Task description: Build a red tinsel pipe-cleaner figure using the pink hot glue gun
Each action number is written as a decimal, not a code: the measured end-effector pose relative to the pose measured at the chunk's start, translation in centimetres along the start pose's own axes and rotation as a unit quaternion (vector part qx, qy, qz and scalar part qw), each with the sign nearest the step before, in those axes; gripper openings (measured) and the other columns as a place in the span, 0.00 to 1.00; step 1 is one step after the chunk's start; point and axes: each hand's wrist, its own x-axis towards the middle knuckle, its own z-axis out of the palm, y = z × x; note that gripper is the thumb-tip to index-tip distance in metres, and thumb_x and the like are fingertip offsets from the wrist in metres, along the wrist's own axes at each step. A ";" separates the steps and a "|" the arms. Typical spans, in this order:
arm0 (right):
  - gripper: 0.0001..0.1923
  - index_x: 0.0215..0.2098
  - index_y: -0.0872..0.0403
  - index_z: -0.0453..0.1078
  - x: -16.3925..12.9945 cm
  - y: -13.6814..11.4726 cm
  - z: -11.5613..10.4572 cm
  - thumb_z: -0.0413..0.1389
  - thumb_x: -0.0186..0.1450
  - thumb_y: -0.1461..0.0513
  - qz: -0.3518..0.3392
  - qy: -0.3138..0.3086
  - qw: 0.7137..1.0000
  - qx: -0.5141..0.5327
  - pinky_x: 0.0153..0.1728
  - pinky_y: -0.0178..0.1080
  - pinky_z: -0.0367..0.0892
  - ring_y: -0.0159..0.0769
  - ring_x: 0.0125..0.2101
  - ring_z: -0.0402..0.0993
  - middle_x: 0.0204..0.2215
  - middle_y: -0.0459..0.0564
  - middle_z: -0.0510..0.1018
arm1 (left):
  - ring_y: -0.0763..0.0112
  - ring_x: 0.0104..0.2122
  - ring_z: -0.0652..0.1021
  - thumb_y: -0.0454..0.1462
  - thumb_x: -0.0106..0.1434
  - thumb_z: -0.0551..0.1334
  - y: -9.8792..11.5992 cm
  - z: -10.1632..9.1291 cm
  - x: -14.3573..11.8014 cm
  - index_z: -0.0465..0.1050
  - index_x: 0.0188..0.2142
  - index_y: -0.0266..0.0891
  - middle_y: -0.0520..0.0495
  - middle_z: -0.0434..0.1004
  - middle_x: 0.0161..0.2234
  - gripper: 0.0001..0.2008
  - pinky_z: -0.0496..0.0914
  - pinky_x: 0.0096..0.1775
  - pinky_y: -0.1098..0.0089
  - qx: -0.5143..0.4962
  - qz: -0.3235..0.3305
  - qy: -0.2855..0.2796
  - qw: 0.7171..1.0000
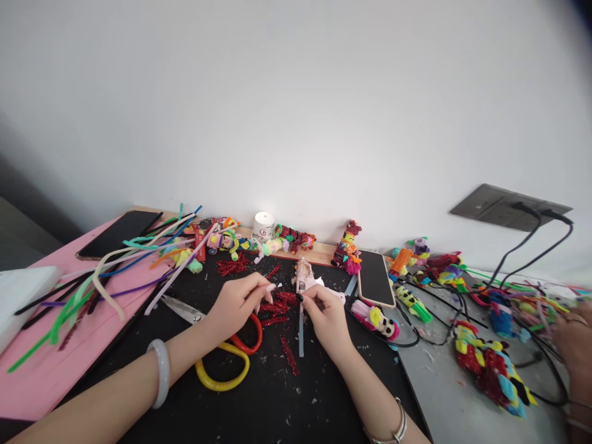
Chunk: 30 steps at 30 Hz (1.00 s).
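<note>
Two forearms [194, 346] angled inward; left hand [237, 302] curled, grip unclear; right hand [327, 317] pinches small black piece [300, 298].

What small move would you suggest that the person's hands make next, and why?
Probably bring the left hand across to steady the small dark piece that the right hand seems to pinch: the hands are close together, the left one points that way, and only the right appears to support the piece.
</note>
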 end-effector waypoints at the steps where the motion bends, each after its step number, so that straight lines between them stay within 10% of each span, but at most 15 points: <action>1: 0.08 0.24 0.54 0.68 0.0 0.0 0.0 0.53 0.61 0.63 0.000 0.006 1.000 -0.007 0.23 0.33 0.57 0.30 0.20 0.62 0.19 0.43 0.68 | 0.76 0.19 0.69 0.39 0.67 0.50 -0.1 -0.1 0.2 0.68 0.27 0.38 0.55 0.68 0.19 0.14 0.64 0.28 0.75 0.002 -0.017 0.031 0.999; 12: 0.12 0.41 0.47 0.74 -0.9 -1.7 1.0 0.59 0.59 0.66 -0.162 -0.122 0.971 -0.126 0.41 0.42 0.61 0.39 0.37 0.69 0.37 0.47 0.78 | 0.64 0.39 0.75 0.35 0.62 0.56 -4.0 0.7 1.8 0.70 0.44 0.38 0.44 0.74 0.41 0.11 0.69 0.45 0.61 0.111 0.003 0.047 0.993; 30: 0.10 0.32 0.51 0.74 -0.6 -0.8 0.9 0.56 0.57 0.71 -0.079 -0.007 0.994 -0.074 0.35 0.40 0.66 0.37 0.31 0.70 0.28 0.48 0.76 | 0.68 0.34 0.77 0.35 0.63 0.55 -2.1 0.0 1.7 0.69 0.34 0.39 0.51 0.77 0.32 0.04 0.68 0.38 0.70 0.050 -0.032 0.062 0.996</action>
